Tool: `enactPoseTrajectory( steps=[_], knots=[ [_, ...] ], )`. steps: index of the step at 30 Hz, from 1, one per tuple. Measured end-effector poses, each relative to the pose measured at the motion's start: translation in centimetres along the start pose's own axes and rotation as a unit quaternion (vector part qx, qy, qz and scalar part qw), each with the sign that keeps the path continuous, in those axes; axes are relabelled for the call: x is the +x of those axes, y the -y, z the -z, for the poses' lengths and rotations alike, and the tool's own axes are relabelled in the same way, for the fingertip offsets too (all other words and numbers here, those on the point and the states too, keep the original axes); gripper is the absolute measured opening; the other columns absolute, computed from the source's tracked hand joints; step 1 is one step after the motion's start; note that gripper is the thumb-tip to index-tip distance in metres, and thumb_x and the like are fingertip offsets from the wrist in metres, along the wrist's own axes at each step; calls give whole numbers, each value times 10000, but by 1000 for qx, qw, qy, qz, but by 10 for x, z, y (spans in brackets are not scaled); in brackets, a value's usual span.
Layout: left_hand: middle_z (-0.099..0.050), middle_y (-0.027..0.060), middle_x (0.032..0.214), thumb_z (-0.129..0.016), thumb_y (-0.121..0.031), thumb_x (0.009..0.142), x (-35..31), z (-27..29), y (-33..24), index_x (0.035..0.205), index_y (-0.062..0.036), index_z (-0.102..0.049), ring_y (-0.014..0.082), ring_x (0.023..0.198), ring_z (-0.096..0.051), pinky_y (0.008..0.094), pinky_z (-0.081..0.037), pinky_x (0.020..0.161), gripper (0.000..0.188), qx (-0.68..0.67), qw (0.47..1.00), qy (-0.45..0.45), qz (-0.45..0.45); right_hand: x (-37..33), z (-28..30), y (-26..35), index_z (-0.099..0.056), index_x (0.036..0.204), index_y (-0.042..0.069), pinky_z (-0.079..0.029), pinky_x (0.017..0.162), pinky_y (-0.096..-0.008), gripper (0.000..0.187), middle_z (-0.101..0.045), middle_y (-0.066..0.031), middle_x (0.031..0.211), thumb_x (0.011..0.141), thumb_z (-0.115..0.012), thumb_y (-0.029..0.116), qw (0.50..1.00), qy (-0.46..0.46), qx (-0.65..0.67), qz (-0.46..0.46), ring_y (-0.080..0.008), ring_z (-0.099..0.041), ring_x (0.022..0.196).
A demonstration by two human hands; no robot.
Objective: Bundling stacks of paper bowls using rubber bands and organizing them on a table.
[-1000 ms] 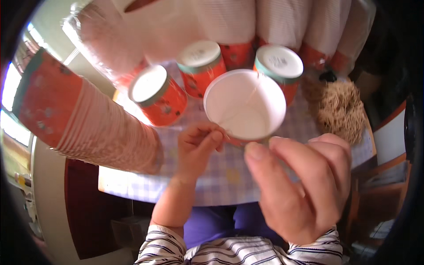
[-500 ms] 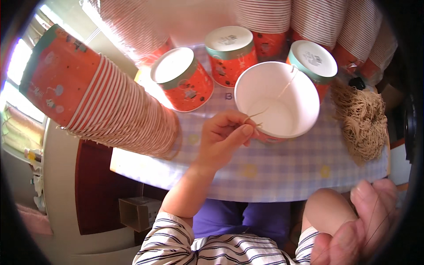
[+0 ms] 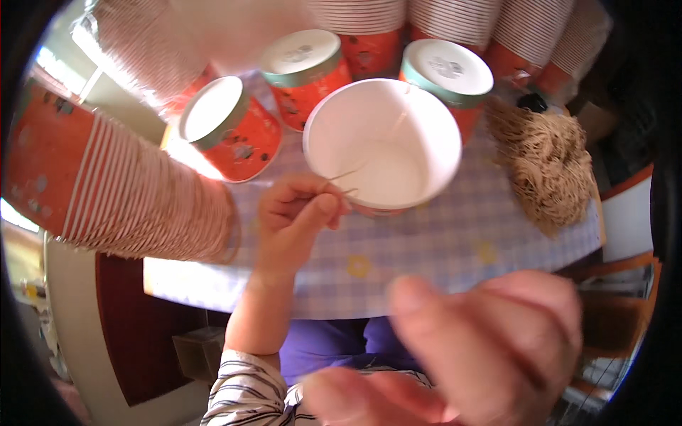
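A white-lined paper tub [image 3: 383,138] stands upright, mouth up, in the middle of the table. My left hand [image 3: 298,216] is closed in a pinch at the tub's near left rim, gripping a thin tan string [image 3: 347,175] whose ends stick out past the fingertips. A faint strand shows against the tub's inner far wall. Close to the camera at lower right, my right hand [image 3: 490,341] is large and blurred, its thumb and bent fingers apart with nothing visible between them. A tangled bundle of tan string [image 3: 550,167] lies at the table's right side.
Upturned red tubs with green bands [image 3: 238,138] stand behind and left of the white-lined one. A tall nested stack of tubs [image 3: 135,192] leans at left. More wrapped stacks [image 3: 455,21] line the back. A checked cloth [image 3: 440,248] covers the table; a cardboard box [image 3: 199,351] sits below.
My right hand has come from the lower right corner inward, closer to the camera. My left hand keeps its pinch on the string by the rim. The whole view has shifted, moving the table leftward.
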State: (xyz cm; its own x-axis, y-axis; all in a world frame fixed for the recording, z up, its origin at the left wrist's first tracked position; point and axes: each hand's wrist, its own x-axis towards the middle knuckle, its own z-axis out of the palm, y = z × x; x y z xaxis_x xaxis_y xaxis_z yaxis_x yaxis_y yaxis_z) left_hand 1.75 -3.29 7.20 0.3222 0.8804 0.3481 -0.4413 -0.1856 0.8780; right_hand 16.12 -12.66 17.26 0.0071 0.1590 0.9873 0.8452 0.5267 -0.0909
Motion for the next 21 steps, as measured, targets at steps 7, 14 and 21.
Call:
enactPoseTrajectory(
  steps=[7, 14, 21],
  knots=[
    [-636, 60, 833, -613, -79, 855, -10, 10, -1, 950, -9, -591, 78, 689, -569, 205, -454, 576, 119, -20, 1000, 4, 22, 35, 82, -20, -576, 895, 1, -438, 720, -342, 210, -586, -173, 993, 876, -504, 197, 929, 347, 64, 114, -185, -538, 851],
    [-637, 78, 809, -612, -60, 843, -4, -3, 0, 928, -2, -587, 96, 664, -574, 220, -470, 578, 106, 2, 999, -12, 35, 11, 47, 4, -588, 1167, 255, -448, 558, -217, 331, -631, -9, 972, 847, -598, 341, 971, 237, 36, -21, -89, -529, 685],
    [-631, 94, 791, -624, -136, 843, -6, 8, 2, 922, -1, -579, 108, 626, -559, 217, -447, 539, 163, 16, 999, -33, 5, 5, 19, 17, -567, 1026, 138, -423, 529, -230, 288, -578, 0, 788, 780, -617, 279, 956, 150, 224, -115, -107, -522, 611]
  ],
)
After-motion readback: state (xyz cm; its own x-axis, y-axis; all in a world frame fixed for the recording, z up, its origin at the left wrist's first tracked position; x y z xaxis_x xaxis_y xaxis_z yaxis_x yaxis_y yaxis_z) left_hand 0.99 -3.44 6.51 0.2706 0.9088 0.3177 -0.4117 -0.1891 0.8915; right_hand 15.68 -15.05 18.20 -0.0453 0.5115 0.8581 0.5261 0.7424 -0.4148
